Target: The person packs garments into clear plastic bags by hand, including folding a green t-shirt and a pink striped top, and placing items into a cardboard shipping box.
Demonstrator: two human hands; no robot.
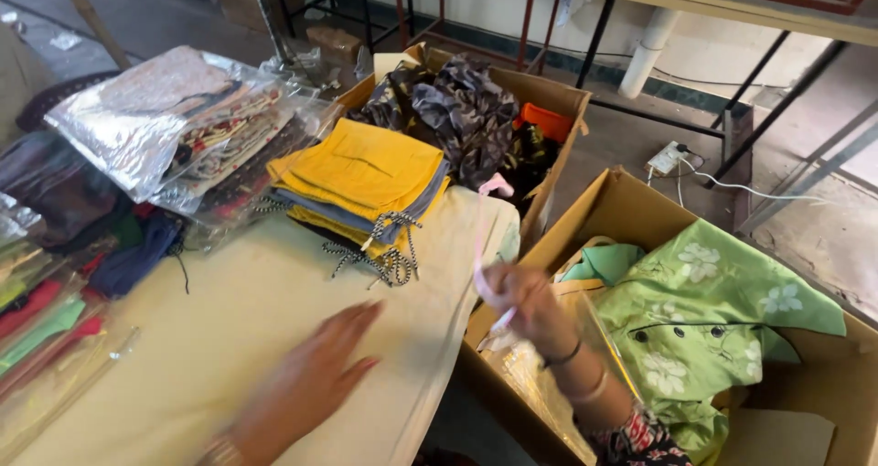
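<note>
My left hand (315, 370) lies flat and blurred on the cream cloth covering the table (229, 338), fingers spread, holding nothing. My right hand (526, 306) hovers over the cardboard box (585, 210) at the table's right edge, pinching a thin pink strip (482, 246) that rises toward the table corner. A clear plastic bag (530, 365) hangs just below that hand. In the box lies a green flowered garment (704, 310). A stack of folded yellow and grey cloth pieces (366, 178) with black-and-white drawstrings sits at the table's far side.
Packed garments in clear plastic (174, 128) are piled at the table's left. A second cardboard box (540, 96) behind holds dark patterned cloth (457, 109) and something orange. A white power strip (668, 158) and cable lie on the floor among metal table legs.
</note>
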